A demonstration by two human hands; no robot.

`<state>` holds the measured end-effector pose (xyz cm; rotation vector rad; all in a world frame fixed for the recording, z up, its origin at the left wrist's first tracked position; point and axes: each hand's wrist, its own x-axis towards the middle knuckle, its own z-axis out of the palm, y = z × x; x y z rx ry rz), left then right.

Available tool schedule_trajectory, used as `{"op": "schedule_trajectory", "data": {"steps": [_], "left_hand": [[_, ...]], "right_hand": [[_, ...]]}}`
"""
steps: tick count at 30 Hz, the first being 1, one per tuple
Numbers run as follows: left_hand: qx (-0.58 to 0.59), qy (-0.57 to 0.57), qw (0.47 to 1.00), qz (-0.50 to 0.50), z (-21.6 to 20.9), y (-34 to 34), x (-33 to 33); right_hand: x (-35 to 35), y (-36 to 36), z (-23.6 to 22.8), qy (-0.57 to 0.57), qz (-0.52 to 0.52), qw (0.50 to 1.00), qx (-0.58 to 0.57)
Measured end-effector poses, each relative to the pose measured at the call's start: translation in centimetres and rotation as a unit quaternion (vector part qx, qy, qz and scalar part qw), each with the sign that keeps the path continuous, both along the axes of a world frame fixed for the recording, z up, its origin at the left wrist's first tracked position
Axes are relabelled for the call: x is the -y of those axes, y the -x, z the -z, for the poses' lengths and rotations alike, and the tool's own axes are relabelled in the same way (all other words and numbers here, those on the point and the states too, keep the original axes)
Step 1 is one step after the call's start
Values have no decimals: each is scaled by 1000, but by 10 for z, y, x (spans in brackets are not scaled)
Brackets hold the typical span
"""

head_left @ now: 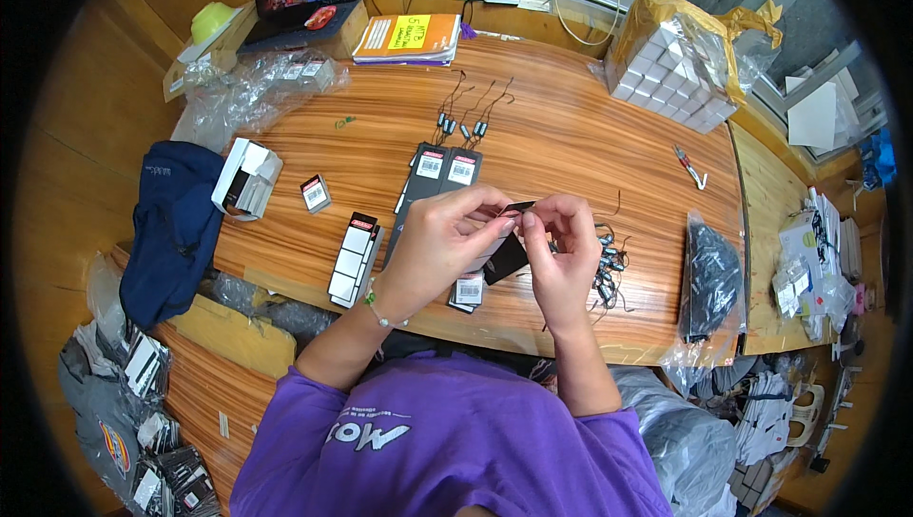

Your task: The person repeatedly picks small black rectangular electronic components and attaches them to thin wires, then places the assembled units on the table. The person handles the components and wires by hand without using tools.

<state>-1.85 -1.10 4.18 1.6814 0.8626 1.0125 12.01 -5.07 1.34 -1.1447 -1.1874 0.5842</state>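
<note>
Over the front middle of the table, my left hand (442, 236) and my right hand (563, 255) meet with fingertips pinched on a small black tag (517, 207). Part of the tag is hidden by the fingers. Just below them shows another black card (506, 260); whether it is held or lies on the table I cannot tell. Under my left wrist area are long dark-grey tag stacks (430, 184) with white labels. A small pile of labelled tags (467, 291) lies between my forearms. Beside my right hand is a bunch of dark strings with small bluish fasteners (611, 265).
To the left stand a stack of white-labelled black tags (351, 260), a small labelled stack (315, 193) and an open white box (249, 179). Snips (690, 167) lie at right near a bagged dark bundle (713, 274). Farther back are notebooks (407, 39) and a wrapped block of white boxes (670, 65).
</note>
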Motion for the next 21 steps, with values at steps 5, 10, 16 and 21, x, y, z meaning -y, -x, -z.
{"op": "schedule_trajectory", "data": {"steps": [5,10,16,21], "left_hand": [[14,-2,1000,-3,3,0,-1],[-5,3,1000,4,-6,-2,3],[-74,-121,990,-13,-4,1,-1],[-99,-192,976,0,-3,1,-4]], "right_hand": [[-1,4,1,-14,24,999,-16],[-2,10,11,-73,54,996,14],[-1,12,4,-4,-4,993,-121],[0,5,-4,55,-69,983,-159]]}}
